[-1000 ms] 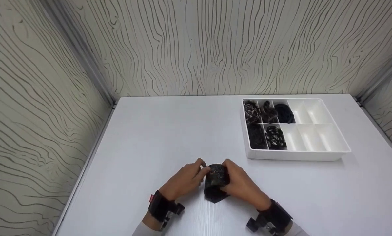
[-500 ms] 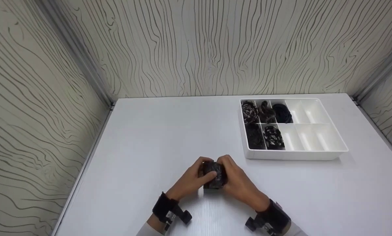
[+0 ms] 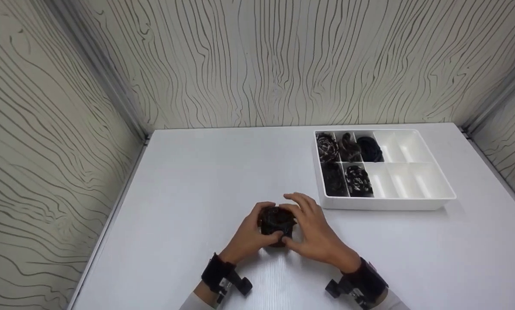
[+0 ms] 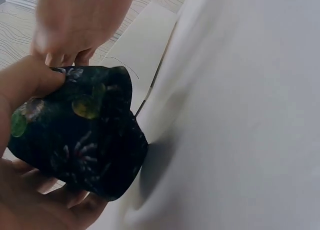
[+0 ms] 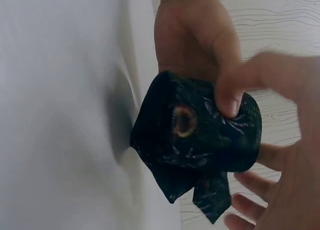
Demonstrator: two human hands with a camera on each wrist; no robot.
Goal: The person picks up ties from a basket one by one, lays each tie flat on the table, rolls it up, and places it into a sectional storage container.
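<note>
A dark necktie (image 3: 277, 219) with a floral pattern is rolled into a thick coil, low over the near middle of the table. My left hand (image 3: 251, 232) grips it, thumb on the near side and fingers round the far side. Close on its right is my right hand (image 3: 315, 230), fingers spread and loosely bent; whether its fingertips touch the coil I cannot tell. In the right wrist view, a pointed tail of the necktie (image 5: 212, 195) hangs out of the roll. The left wrist view shows the left fingers (image 4: 75, 205) supporting the roll (image 4: 80, 135).
At the back right stands a white divided tray (image 3: 386, 204). Several dark rolls, among them a black-and-white patterned one (image 3: 358, 181), fill its left compartments. The white table (image 3: 206, 172) meets wood-grain panels (image 3: 257, 64) behind and at the sides.
The roll has turned in the hands, and the left hand now grips it from the left. My right hand has loosened from it, its fingers spreading and rising slightly. The tray's contents look the same.
</note>
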